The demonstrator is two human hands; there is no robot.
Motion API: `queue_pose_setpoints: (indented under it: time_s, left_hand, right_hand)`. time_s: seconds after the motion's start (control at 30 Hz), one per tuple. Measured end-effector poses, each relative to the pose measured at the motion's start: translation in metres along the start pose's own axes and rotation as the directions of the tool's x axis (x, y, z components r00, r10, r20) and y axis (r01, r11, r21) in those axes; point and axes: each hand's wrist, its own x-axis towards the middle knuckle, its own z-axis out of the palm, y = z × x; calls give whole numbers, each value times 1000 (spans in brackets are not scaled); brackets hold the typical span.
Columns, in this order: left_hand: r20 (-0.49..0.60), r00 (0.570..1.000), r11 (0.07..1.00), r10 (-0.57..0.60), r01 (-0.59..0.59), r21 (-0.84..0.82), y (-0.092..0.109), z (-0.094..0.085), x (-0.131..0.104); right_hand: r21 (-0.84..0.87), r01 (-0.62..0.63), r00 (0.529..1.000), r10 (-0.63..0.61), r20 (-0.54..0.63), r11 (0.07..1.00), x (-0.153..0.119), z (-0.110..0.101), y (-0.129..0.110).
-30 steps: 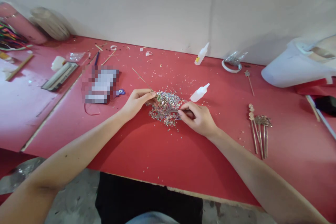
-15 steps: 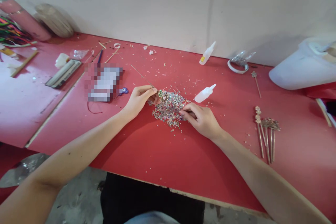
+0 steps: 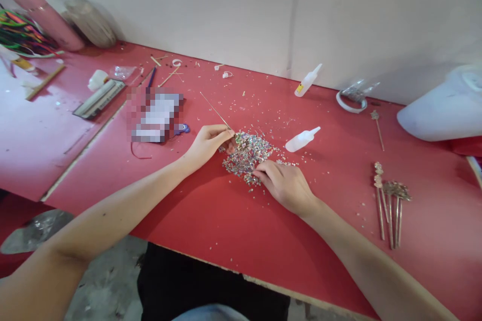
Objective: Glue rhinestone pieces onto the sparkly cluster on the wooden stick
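The left hand [image 3: 213, 141] pinches a thin stick [image 3: 214, 109] beside the sequin pile [image 3: 246, 154], midway between the worktop's [image 3: 211, 215] back and front edges. The right hand [image 3: 285, 184] bends at the pile, its grip hidden. Finished-looking sticks [image 3: 391, 215] lie rightward; the held one seems unfinished.

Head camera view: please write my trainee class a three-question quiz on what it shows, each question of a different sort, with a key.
1. Multiple choice: what holds the thin stick that slants up toward the wall? A) the right hand; B) the left hand; C) neither hand.

2. True or false: the all-white nozzle bottle stands nearer the glitter pile than the yellow-marked nozzle bottle by the wall does.

3. Fill in the blank: the tabletop in front of the person is ____ in colour.

Key: 1. B; 2. True; 3. red.
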Motion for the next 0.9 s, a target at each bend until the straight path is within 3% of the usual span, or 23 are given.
queue_pose_setpoints:
  time_s: [0.23, 0.43, 0.6, 0.9]
  left_hand:
    - [11, 1000, 1000, 2, -2, 18, -1, 1, 0]
    - [12, 1000, 1000, 1, -1, 13, -2, 0, 1]
    - [8, 1000, 1000, -6, 6, 7, -2, 0, 1]
    - [12, 1000, 1000, 11, -11, 13, 0, 0, -1]
  right_hand:
    - [5, 45, 999, -45, 5, 999, 1, -1, -2]
    - [40, -14, 999, 12, 42, 999, 0, -2, 0]
    - [97, 12, 998, -17, 52, 995, 0, -2, 0]
    - [96, -158, 987, 159, -2, 983, -7, -3, 16]
